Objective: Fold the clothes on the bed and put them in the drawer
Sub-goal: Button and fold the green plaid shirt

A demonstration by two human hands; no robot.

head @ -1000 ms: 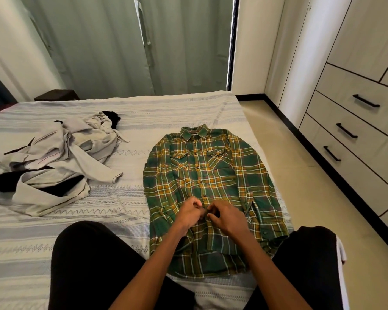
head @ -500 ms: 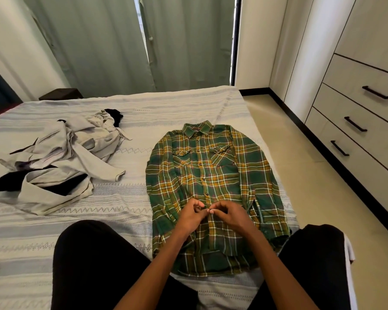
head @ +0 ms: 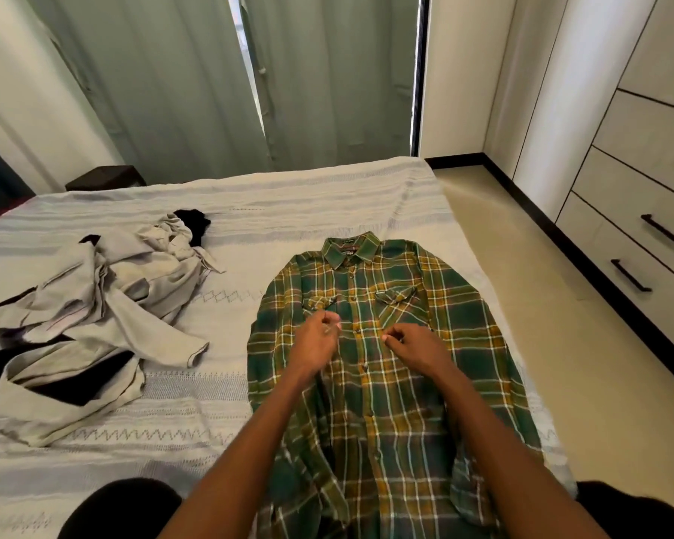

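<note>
A green and yellow plaid shirt (head: 370, 383) lies flat and face up on the bed (head: 288, 196), collar pointing away from me, its front buttoned. Both my hands hover over its chest area, one on each side of the button line. My left hand (head: 316, 340) is just below the left pocket, slightly blurred, with loosely curled fingers and nothing in them. My right hand (head: 417, 344) is below the right pocket, also loosely curled and holding nothing. The drawers (head: 639, 235) with black handles stand shut on the right.
A crumpled pile of grey and black clothes (head: 94, 317) lies on the left of the bed. A strip of beige floor (head: 561, 324) separates the bed from the drawers. Green curtains (head: 211, 91) hang behind, with a dark bedside table (head: 106, 177) at the back left. My knees are at the bottom edge.
My hands were together, pinching the shirt's button line near its lower middle. They have let go, moved up toward the chest and spread apart. My head has moved closer.
</note>
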